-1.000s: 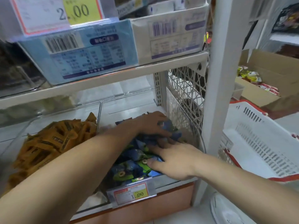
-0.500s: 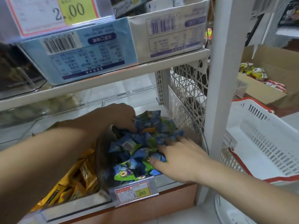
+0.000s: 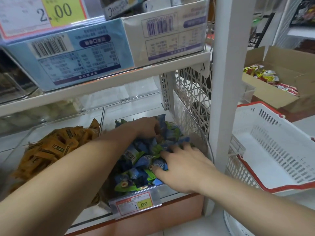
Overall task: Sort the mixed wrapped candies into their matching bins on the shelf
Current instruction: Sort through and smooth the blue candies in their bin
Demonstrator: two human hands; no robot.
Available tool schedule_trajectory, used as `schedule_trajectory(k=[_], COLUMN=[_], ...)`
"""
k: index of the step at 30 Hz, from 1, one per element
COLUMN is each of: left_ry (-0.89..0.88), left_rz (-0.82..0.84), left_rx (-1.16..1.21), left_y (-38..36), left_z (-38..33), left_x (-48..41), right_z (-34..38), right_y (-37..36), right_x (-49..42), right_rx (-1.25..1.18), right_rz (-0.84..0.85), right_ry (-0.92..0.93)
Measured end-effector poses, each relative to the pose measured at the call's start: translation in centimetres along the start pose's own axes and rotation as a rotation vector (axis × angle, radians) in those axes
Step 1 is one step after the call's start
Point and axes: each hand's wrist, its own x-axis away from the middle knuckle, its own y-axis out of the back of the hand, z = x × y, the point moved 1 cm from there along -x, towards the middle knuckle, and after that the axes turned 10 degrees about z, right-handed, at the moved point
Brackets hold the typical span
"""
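Shifts the left hand (image 3: 148,126) rightward since half a second ago, curling it over the blue-and-green wrapped candies (image 3: 136,160) in the clear plastic bin (image 3: 187,120); cannot tell if gripping. Keeps the right hand (image 3: 180,166) spread flat on the nearer side of the pile. Suggests settling this sort in place.

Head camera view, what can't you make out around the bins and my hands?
Left hand: fingertips buried in the blue and green candies; grip unclear, head view.
Price tag below them: small print blurred; only 1.00 reads.
Orange candies: wrapper text blurred, partly behind the left forearm.
White basket: cut off by the right edge.
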Motion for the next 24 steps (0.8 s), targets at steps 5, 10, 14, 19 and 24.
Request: schedule_trajectory(k=[5,10,14,19,24], left_ry=[-0.03,-0.095,-0.059,0.113,0.281], left_rz=[-0.175,-0.464,-0.573,-0.662,-0.694], left_rx=[0.233,0.533,0.453,0.283,0.139], left_y=[1.2,3.3,2.0,-2.1,-3.1], left_z=[0.0,-1.1,0.4,6.4,7.8], left_x=[1.4,7.0,14.4,22.9,25.9], right_z=[0.0,0.2,0.6,1.9,2.6], right_y=[0.0,0.5,1.5,2.6,2.0], right_x=[0.0,-0.3,0.7,2.6,5.3], right_rx=[-0.006,-0.1,-0.002,0.026,-0.034], right_rz=[-0.008,-0.081,-0.187,-0.224,-0.22], right_ry=[-0.008,-0.011,-0.004,-0.044,-0.046])
